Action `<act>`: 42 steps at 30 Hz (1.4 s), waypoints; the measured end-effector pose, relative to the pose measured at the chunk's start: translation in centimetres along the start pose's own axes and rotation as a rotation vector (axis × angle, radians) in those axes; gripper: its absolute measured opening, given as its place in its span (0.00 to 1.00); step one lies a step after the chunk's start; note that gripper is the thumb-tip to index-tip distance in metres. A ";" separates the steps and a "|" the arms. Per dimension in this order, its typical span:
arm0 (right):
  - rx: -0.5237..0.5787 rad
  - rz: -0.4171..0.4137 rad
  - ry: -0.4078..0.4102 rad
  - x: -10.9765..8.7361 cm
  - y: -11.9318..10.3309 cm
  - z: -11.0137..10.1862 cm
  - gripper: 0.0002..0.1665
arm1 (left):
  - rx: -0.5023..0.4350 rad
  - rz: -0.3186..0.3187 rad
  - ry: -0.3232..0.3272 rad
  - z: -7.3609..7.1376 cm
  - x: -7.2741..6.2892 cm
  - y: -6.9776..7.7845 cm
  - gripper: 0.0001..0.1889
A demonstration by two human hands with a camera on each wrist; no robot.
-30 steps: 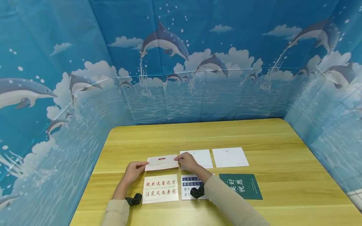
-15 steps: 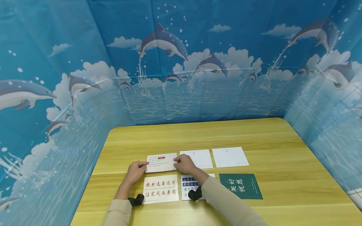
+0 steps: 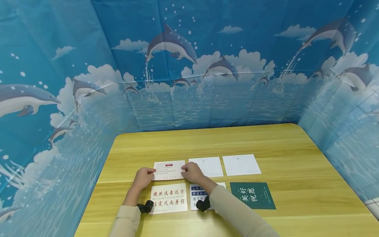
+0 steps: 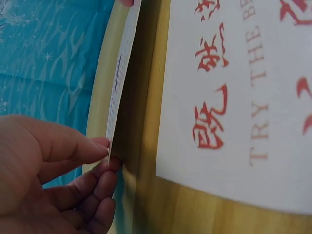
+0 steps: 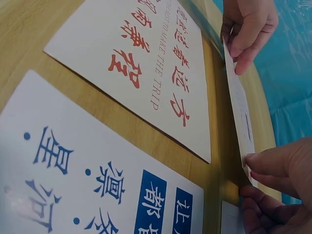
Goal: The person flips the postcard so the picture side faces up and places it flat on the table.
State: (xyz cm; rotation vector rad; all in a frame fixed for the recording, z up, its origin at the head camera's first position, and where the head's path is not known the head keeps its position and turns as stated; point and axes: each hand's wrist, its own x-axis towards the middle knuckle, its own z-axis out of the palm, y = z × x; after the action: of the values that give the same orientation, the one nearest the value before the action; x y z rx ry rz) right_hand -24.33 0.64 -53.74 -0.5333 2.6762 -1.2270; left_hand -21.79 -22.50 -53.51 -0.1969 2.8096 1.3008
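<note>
A white postcard [image 3: 167, 171] with lines of small red print and a red block is pinched at both short ends, raised a little off the table in the wrist views. My left hand [image 3: 143, 177] grips its left edge between thumb and fingers; in the left wrist view the thumb and fingertips meet on the card's edge [image 4: 119, 83]. Its right edge is pinched by my right hand [image 3: 193, 172]. Just below lies a cream postcard [image 3: 168, 198] with red characters. Partly under the right forearm is a white and blue postcard [image 3: 199, 198].
Right of the held card lie two white postcards, one [image 3: 211, 167] partly behind my right hand and another [image 3: 241, 164] farther right. A green postcard [image 3: 253, 195] lies in the near row. A dolphin-print curtain [image 3: 189, 108] encloses the wooden table [image 3: 281, 138].
The held postcard has tilted so its printed face shows more fully, and it has shifted very slightly. Both hands keep their pinch; the left forearm has moved a little to the right.
</note>
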 end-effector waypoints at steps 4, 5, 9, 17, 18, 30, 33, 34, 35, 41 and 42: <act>0.006 0.028 0.013 -0.2 -0.3 0.1 0.15 | 0.022 -0.009 0.022 0.2 -0.2 0.4 0.15; 0.008 0.031 0.016 -0.3 -0.4 0.1 0.15 | 0.028 -0.011 0.026 0.3 -0.3 0.4 0.15; -0.015 0.048 0.031 -0.4 -0.5 0.2 0.16 | 0.051 -0.010 0.030 0.5 -0.3 0.3 0.15; -0.110 0.049 0.049 -0.3 -0.4 0.7 0.16 | 0.085 0.042 0.005 0.5 -0.7 0.1 0.17; -0.121 0.044 0.050 -0.3 -0.4 0.6 0.16 | 0.086 0.042 0.004 0.5 -0.7 0.0 0.17; -0.337 -0.032 0.091 -0.3 -0.6 0.8 0.05 | 0.076 0.012 0.022 0.7 -0.6 -0.1 0.15; -0.369 -0.028 0.098 -0.4 -0.8 0.8 0.05 | 0.063 0.014 0.024 0.6 -0.7 0.0 0.14; -0.373 -0.026 0.097 -0.4 -0.8 0.8 0.05 | 0.059 0.014 0.023 0.6 -0.7 0.0 0.14; -0.376 -0.025 0.095 -0.4 -0.9 0.8 0.05 | 0.054 0.016 0.024 0.5 -0.7 0.0 0.14; -0.333 -0.026 0.085 -0.5 -0.9 0.3 0.05 | 0.018 0.031 0.010 0.2 -0.9 -0.1 0.12; -0.308 -0.025 0.090 -0.6 -0.8 0.1 0.06 | 0.010 0.031 0.014 0.2 -1.0 -0.1 0.12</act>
State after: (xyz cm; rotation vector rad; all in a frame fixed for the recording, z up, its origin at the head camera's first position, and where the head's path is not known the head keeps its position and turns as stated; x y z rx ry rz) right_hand -23.58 0.28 -53.21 -0.5636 2.9632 -0.8657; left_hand -20.81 -22.36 -53.60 -0.1628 2.8415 1.2959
